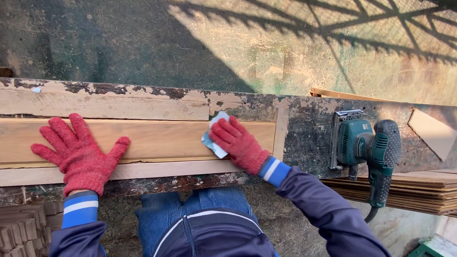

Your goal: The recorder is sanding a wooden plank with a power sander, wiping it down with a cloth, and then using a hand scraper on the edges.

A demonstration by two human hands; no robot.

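pressing a folded sheet of pale sandpaper (pixel 214 138) under curled fingers, the right hand (pixel 238 145) sat near the far end of a long light wood plank (pixel 150 138) on the worn counter (pixel 314 139). the left hand (pixel 76 153) lay flat beside it, fingers spread wide, gripping nothing, pinning the board. the plank looked smooth and clean-grained already, so the sanding seemed well along, though i couldn't judge what remained. beyond the right fingers rested a green electric sander (pixel 370 149), untouched; the counter's paint was flaking, rough.
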